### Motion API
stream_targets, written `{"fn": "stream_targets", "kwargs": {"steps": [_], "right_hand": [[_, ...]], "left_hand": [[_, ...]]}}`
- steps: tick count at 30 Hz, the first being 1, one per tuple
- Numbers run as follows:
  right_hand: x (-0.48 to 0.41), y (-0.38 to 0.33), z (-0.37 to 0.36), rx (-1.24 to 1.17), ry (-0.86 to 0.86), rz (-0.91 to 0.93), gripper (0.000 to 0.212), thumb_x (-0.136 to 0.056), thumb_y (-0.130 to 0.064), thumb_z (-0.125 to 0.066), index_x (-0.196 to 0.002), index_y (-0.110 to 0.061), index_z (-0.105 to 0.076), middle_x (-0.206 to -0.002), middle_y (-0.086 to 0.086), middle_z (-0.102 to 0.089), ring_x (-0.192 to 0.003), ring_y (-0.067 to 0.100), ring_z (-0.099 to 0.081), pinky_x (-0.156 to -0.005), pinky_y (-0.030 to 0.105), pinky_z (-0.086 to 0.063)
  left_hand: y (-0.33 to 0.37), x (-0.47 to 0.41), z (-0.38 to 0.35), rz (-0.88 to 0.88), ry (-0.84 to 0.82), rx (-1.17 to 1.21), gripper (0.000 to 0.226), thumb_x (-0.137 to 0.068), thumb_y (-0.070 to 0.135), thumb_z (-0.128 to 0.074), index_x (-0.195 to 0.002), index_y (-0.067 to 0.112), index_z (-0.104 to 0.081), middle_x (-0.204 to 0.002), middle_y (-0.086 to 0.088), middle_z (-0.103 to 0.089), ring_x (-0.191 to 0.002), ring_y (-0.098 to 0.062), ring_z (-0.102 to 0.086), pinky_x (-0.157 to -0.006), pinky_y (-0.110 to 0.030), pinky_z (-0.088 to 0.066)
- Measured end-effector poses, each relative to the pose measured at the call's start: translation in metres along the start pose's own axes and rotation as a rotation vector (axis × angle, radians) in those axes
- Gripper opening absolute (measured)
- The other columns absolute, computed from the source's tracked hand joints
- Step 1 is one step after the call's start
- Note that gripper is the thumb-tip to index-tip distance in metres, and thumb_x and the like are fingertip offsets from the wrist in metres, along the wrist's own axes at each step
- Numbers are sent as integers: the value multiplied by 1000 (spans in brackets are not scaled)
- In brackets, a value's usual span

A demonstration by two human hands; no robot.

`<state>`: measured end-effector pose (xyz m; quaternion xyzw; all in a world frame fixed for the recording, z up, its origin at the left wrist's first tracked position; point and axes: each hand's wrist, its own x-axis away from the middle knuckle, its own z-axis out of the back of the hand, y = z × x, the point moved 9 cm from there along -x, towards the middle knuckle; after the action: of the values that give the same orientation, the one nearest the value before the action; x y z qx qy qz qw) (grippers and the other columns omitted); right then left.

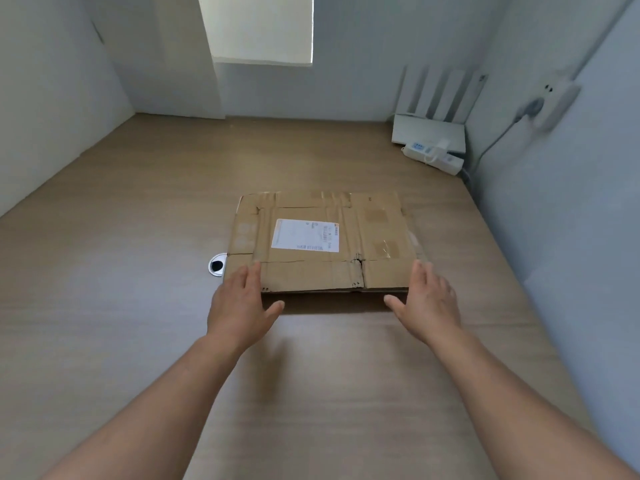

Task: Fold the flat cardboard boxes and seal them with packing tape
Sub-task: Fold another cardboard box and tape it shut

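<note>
1. Clearly, the worn cardboard box point(322, 244) could tear at the split near its front crease if the flaps are pulled up too hard.
2. Old tape strips might stick panels together and stop it from opening square.
3. No tape roll is in view, so sealing may stall.
4. It lies flat on the wooden desk point(138, 209), centre, white label point(305, 235) facing up, edges creased and ragged.
5. Left hand point(239, 299) and right hand point(427, 299) are both spread open at its front corners, gripping nothing.

Brown cardboard box point(322, 242) — white label point(305, 235) with faint, blurred print, pale wood-grain table point(138, 237), possibly grey-white walls point(52, 98).
</note>
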<state>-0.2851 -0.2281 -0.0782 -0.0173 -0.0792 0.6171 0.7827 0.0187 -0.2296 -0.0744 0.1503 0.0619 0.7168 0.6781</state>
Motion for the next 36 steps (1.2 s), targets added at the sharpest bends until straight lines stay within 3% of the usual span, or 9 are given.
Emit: {"fn": "stream_targets", "kwargs": {"steps": [7, 11, 14, 18, 26, 30, 32, 34, 36], "right_hand": [[-14, 1, -31, 14, -111, -9, 96, -83, -66, -51, -150, -14, -5, -156, 11, -14, -143, 30, -13, -116, 41, -13], [25, 5, -31, -76, -127, -23, 91, -84, -64, -51, -150, -19, -7, -145, 14, -28, -134, 29, -29, -110, 37, -24], [56, 12, -19, -162, -92, -22, 79, -87, -57, -53, -148, -23, -17, -128, 9, -35, -121, 27, -39, -100, 33, -34], [90, 14, -3, -216, -111, 31, 69, -87, -48, -59, -142, -22, -27, -123, 5, -32, -118, 24, -38, -92, 31, -40], [140, 25, 25, -264, -120, 109, 36, -92, -54, -45, -104, -25, -62, -107, 1, -53, -103, 21, -54, -77, 30, -42], [160, 31, 69, -467, 91, 151, 28, -98, -40, -42, -81, -24, -58, -90, 2, -60, -86, 24, -56, -60, 30, -35], [171, 34, 93, -692, 215, 180, 32, -100, -33, -43, -74, -17, -53, -74, 5, -58, -73, 30, -56, -58, 34, -42], [182, 38, 110, -943, 281, 185, 38, -99, -29, -46, -64, -16, -47, -61, 3, -50, -63, 31, -55, -58, 47, -51], [194, 45, 125, -1009, 367, 172, 41, -99, -26, -47, -60, -16, -39, -56, 0, -41, -57, 27, -46, -56, 49, -50]], "left_hand": [[-2, -18, -29, 100, -1, -49, 81, -81, 60, -55, -144, 22, -22, -140, -4, -37, -136, -24, -27, -114, -43, -18], [0, 10, -24, 136, 15, 161, 84, -80, 51, -64, -146, 20, -22, -143, -8, -31, -127, -29, -40, -105, -40, -36], [5, 38, -6, 122, 47, 299, 79, -83, 39, -67, -146, 23, -23, -142, -5, -26, -117, -26, -47, -92, -38, -45], [13, 69, 18, 98, 34, 382, 75, -82, 22, -65, -145, 25, -23, -140, -4, -23, -107, -22, -46, -92, -39, -47], [14, 136, 63, 144, 147, 449, 61, -87, 23, -61, -143, 17, -36, -134, -4, -36, -101, -16, -50, -89, -32, -41], [11, 168, 80, 222, 221, 546, 70, -87, 21, -58, -149, 15, -27, -147, -6, -30, -118, -20, -43, -94, -30, -34], [17, 184, 87, 227, 296, 655, 85, -87, 17, -62, -153, 20, -9, -151, -6, -29, -130, -25, -39, -97, -35, -38], [26, 196, 87, 238, 309, 749, 94, -88, 14, -64, -152, 26, 3, -140, -1, -38, -118, -26, -48, -82, -30, -48], [31, 200, 76, 271, 234, 703, 77, -91, 13, -60, -151, 21, -14, -130, -1, -48, -106, -27, -54, -77, -33, -51]]}}
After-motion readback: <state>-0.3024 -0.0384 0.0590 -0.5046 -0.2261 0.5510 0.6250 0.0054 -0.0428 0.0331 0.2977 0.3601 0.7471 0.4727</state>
